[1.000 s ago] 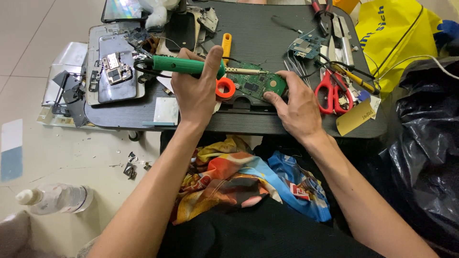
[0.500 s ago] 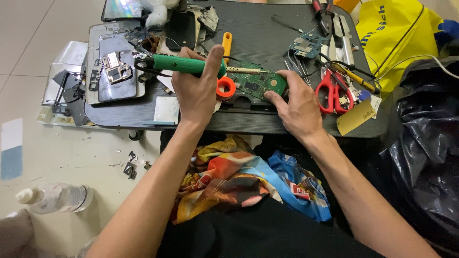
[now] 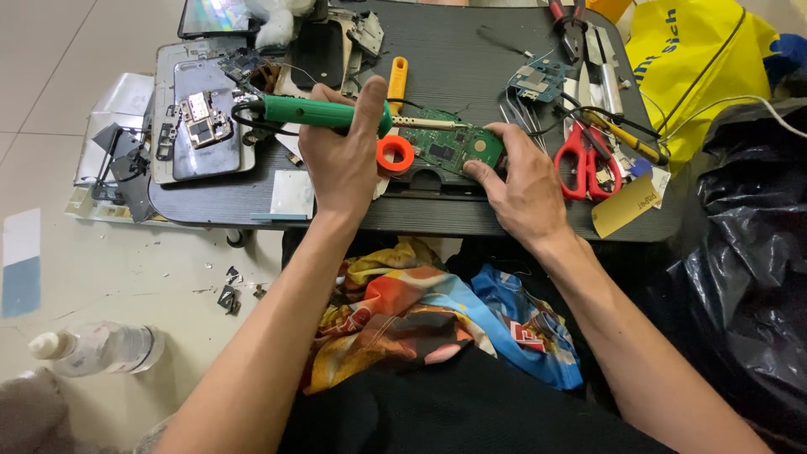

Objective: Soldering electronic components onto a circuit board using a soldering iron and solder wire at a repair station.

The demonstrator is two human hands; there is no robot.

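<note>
My left hand (image 3: 340, 160) grips a green-handled soldering iron (image 3: 315, 113), held sideways with its metal tip pointing right onto a green circuit board (image 3: 454, 147). My right hand (image 3: 525, 181) presses on the right end of that board and holds it flat on the dark table (image 3: 471, 50). A small orange ring-shaped spool (image 3: 394, 154) lies just left of the board, under my left thumb.
Red-handled scissors (image 3: 584, 160) lie right of my right hand. A yellow-handled tool (image 3: 397, 80), a small blue board (image 3: 538, 81), pliers (image 3: 572, 21) and opened phone parts (image 3: 202, 126) crowd the table. A yellow bag (image 3: 698, 59) and black bag (image 3: 748, 235) stand right; a plastic bottle (image 3: 101, 349) lies on the floor.
</note>
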